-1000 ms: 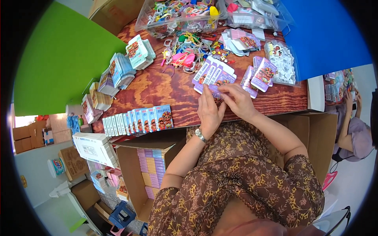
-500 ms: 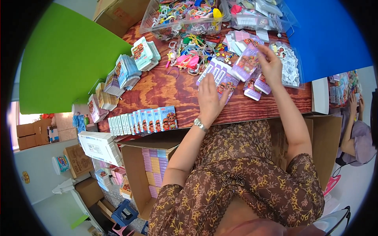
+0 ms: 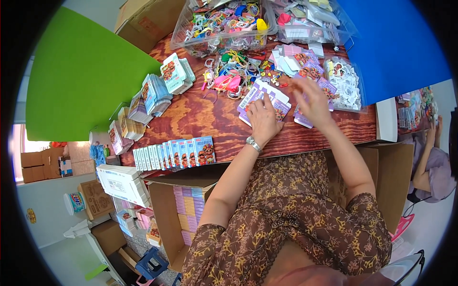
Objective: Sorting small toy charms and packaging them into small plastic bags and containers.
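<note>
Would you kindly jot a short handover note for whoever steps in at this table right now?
Left hand: flat on the purple flat-packed cartons, pinning them to the wooden table.
Right hand: blurred above the loose purple cards; grip unclear.
Done: a row of finished small boxes stands at the table's near edge.
Left: colourful trinkets and cards lie unpacked.

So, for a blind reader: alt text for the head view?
A person's left hand presses flat purple cartons on a wooden table, while the right hand hovers over more. Boxes stand in a row nearby.
</note>
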Demonstrator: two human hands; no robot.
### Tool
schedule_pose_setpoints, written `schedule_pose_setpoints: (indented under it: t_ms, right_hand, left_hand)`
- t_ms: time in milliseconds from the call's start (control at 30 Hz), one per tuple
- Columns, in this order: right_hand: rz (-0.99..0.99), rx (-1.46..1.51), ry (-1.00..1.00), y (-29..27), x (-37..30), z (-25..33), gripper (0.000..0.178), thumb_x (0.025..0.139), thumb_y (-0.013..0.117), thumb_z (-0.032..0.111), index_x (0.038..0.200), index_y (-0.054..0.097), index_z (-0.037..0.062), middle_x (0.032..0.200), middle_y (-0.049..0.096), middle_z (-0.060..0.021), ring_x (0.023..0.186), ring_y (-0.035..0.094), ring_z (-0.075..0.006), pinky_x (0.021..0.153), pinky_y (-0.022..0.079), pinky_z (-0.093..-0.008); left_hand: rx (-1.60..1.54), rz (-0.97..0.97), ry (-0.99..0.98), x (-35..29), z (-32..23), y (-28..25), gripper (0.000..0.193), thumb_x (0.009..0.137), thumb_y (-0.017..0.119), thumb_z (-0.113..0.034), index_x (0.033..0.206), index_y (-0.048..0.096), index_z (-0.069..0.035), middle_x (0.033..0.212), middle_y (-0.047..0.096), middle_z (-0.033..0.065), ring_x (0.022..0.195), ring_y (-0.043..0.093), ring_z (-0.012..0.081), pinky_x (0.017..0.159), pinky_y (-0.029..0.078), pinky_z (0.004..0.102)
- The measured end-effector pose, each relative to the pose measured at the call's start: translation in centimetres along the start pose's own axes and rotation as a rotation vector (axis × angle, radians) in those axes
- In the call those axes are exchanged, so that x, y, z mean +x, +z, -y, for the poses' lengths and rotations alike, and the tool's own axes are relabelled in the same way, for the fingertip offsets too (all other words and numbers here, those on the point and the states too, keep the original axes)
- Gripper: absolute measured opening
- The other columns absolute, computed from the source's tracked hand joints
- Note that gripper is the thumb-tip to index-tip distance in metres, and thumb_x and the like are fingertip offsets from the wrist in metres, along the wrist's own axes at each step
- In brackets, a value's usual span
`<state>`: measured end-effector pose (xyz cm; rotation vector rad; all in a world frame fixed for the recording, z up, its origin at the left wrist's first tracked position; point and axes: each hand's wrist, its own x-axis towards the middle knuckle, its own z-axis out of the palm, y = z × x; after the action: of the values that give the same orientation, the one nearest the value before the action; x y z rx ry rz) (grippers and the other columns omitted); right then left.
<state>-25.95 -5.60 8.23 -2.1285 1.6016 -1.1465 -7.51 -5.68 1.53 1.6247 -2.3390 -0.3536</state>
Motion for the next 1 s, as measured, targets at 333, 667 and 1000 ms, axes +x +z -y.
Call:
schedule_pose_setpoints:
  t_ms: [333,667,1000]
  right_hand:
    - [-0.015,0.138,0.152,4.2,-2.3,1.9,0.039,0.094,0.067,0.015,0.131,0.061,0.0032,0.116,0.066,-0.0166,0.105,0.066,-0.0289,0.088,0.052,-0.0377]
    - [0.003,0.298,-0.07,3.9,-2.9,5.1,0.022,0.09,0.062,-0.001,0.11,0.07,0.0035,0.099,0.071,-0.0123,0.082,0.07,-0.0218,0.069,0.053,-0.0313]
    - [-0.03,0.267,-0.025,4.1,-3.1,5.9,0.018,0.093,0.066,0.001,0.11,0.071,0.0041,0.098,0.072,-0.0099,0.079,0.07,-0.0179,0.068,0.055,-0.0298]
  left_hand:
    - [-0.343,-0.159,0.063,-2.9,1.6,-2.4,0.108,0.06,0.091,-0.025,0.145,0.033,0.009,0.128,0.039,0.0271,0.119,0.04,0.0425,0.104,0.036,0.0502]
    - [-0.513,-0.315,0.007,-5.4,1.9,-2.0,0.105,0.067,0.089,-0.022,0.147,0.028,0.009,0.135,0.046,0.0306,0.125,0.048,0.0453,0.106,0.041,0.0499]
    - [-0.425,-0.414,0.032,-5.6,0.8,-2.2,0.105,0.069,0.088,-0.022,0.149,0.027,0.01,0.135,0.05,0.0312,0.121,0.054,0.0438,0.102,0.046,0.0477]
